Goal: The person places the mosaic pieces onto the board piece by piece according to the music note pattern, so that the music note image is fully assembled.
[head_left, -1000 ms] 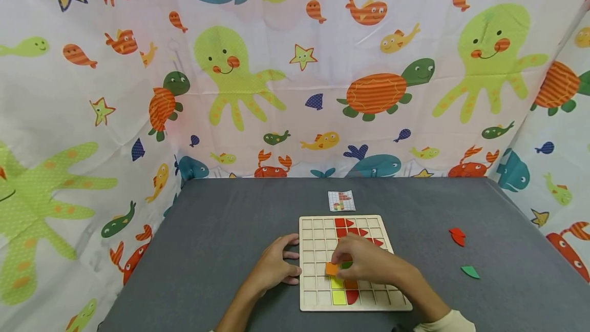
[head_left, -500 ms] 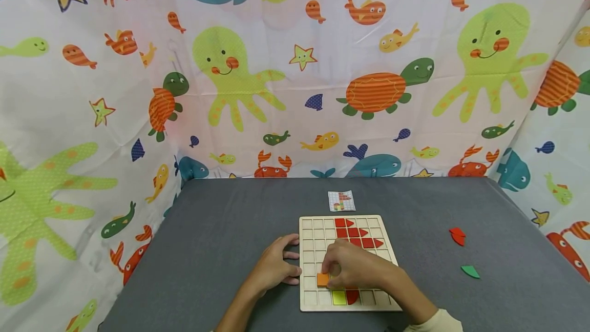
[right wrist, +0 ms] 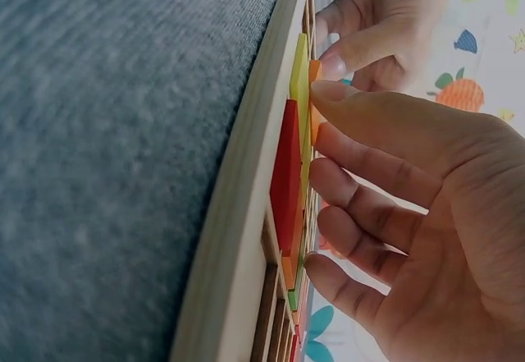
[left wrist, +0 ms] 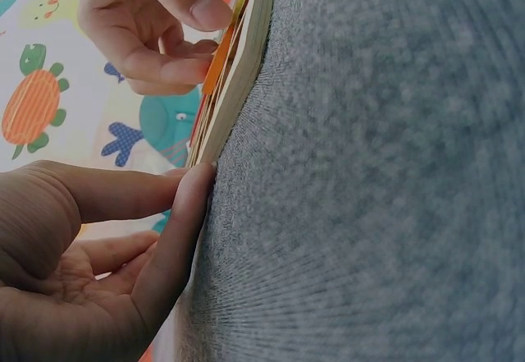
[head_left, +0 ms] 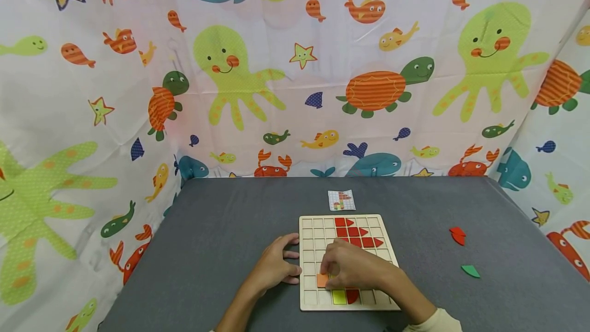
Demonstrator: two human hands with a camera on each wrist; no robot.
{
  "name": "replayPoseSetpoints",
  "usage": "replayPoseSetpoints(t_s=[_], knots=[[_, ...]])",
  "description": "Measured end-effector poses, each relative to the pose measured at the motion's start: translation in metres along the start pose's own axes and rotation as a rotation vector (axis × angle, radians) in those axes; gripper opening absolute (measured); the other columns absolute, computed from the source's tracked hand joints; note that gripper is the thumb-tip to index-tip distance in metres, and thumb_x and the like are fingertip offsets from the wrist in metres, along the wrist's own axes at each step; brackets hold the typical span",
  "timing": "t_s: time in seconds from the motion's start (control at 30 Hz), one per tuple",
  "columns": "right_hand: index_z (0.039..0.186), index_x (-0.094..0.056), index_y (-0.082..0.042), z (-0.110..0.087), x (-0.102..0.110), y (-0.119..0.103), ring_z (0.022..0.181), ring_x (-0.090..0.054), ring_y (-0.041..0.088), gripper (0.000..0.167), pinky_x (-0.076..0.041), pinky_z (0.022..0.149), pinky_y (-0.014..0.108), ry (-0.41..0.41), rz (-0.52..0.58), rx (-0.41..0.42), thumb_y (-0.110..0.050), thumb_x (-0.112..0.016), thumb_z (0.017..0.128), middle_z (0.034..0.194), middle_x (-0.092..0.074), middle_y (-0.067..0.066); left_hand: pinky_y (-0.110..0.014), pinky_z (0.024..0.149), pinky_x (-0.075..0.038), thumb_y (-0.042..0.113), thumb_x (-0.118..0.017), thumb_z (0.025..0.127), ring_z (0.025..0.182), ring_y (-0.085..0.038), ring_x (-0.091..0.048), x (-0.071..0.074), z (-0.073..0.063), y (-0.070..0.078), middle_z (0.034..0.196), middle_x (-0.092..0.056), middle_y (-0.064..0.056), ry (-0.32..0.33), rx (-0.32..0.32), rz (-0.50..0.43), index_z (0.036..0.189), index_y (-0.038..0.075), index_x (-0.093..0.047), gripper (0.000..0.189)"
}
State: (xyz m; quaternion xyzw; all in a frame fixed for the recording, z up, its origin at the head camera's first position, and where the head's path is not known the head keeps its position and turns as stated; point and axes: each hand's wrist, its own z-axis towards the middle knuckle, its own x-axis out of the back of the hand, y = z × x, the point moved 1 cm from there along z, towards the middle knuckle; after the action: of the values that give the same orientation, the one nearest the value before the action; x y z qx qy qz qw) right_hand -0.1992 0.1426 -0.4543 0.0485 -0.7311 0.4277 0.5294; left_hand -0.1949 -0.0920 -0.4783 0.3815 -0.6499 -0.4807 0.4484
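A wooden grid board (head_left: 310, 300) lies on the table, with coloured tiles set in some of its cells. Over its lower left part, my right hand (head_left: 354, 264) pinches an orange square tile (head_left: 322, 281) between thumb and fingers, low at a cell in the second column. The right wrist view shows the tile's edge by the thumb, beside a yellow tile (right wrist: 299, 79) and a red tile (right wrist: 285, 177). My left hand (head_left: 274, 266) rests against the board's left edge, its fingertips touching the rim. Tiles beneath my right hand are partly hidden.
Behind the board lies a small card (head_left: 341, 201) printed with a coloured grid pattern. To the right on the table are red curved pieces (head_left: 458, 236) and a green quarter-round piece (head_left: 470, 271). A curtain (head_left: 286, 81) with sea animals stands behind the table.
My right hand has moved left and slightly towards me, carrying the orange square tile from beside the green piece to the second column. My left hand has stayed at the board's edge.
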Motion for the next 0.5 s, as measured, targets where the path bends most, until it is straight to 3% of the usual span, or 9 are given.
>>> replayPoseSetpoints(t_s=[0.33,0.5], knots=[[0.095,-0.079,-0.026,-0.0015,0.0008,-0.0008,0.099,-0.052,0.003,0.017,-0.055,0.093,0.03,0.013,0.005,0.031,-0.033,-0.09,0.083,0.097,-0.063,-0.019,-0.04,0.061,-0.068,-0.018,-0.078,0.078,0.118,-0.033,-0.066,0.0005,-0.0005,-0.0001,0.15,-0.052,-0.019,-0.002,0.0,0.003,0.153,0.002,-0.051,0.082],[0.099,-0.08,-0.025,-0.0048,0.0036,0.0028,0.097,-0.054,0.007,0.017,-0.054,0.088,0.028,0.016,0.071,0.01,-0.032,-0.089,0.085,0.098,-0.064,-0.016,-0.04,0.061,-0.068,-0.018,-0.078,0.078,0.117,-0.033,-0.066,0.0001,-0.0009,0.0003,0.15,-0.052,-0.019,0.001,0.001,0.003,0.153,0.002,-0.051,0.083]])
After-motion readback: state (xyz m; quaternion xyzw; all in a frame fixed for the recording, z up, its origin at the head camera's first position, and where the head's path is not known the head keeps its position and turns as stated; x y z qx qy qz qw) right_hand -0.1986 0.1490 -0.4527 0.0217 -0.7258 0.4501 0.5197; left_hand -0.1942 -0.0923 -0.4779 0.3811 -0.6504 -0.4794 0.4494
